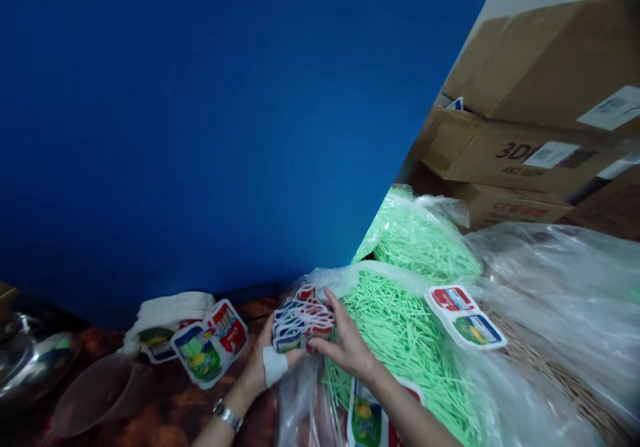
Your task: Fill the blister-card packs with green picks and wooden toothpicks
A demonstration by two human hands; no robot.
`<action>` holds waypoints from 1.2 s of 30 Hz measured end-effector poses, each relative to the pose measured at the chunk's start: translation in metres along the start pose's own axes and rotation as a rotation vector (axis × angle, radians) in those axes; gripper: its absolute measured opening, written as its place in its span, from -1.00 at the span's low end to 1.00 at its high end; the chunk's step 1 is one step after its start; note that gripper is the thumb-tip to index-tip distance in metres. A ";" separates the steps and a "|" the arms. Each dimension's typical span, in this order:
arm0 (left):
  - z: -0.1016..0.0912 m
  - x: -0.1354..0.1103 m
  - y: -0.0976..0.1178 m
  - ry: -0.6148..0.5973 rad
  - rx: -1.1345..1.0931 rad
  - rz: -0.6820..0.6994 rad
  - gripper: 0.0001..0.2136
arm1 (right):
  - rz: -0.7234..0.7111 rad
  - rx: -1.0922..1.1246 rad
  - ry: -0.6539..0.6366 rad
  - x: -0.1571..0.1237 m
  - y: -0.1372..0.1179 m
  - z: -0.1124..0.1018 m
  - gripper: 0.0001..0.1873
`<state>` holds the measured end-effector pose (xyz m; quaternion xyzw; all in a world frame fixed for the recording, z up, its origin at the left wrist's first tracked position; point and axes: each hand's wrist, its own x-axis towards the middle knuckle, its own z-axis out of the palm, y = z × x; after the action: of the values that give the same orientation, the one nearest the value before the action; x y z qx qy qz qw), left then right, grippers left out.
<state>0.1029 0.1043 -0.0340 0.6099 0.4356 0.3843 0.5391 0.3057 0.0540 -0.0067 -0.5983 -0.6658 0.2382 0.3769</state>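
Between my two hands is a stack of printed cards [303, 319] with white wavy edges and red, blue and green print. My left hand [273, 360] grips it from the left; a white patch covers part of this hand, and a metal watch is on the wrist. My right hand [349, 342] closes on the stack's right side with thumb and fingers. Just beyond my right hand lie many thin pale green sticks [400, 330] in an open clear plastic bag. A similar card [367, 415] lies partly hidden under my right forearm.
Left of my hands, a loose card [210, 344] leans by a white pile [173, 310]. A clear funnel-like vessel [95, 394] and shiny metal bowls [35, 360] stand farther left. Another card [466, 317] rests on the right. A blue panel [225, 114] rises ahead; cardboard boxes [545, 67] are stacked behind.
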 end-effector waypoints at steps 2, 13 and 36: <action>-0.001 -0.010 0.005 -0.137 -0.028 0.012 -0.42 | 0.028 0.015 -0.007 -0.005 0.001 -0.004 0.16; 0.015 -0.022 0.056 -0.103 0.066 0.182 -0.49 | -0.008 0.278 -0.085 -0.015 -0.054 -0.059 0.05; 0.109 -0.080 0.042 -0.594 0.176 0.322 -0.48 | 0.016 -0.207 0.221 -0.191 -0.019 -0.087 -0.32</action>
<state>0.1841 -0.0087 -0.0056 0.8003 0.1891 0.2311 0.5200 0.3624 -0.1478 0.0190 -0.6617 -0.6365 0.1041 0.3824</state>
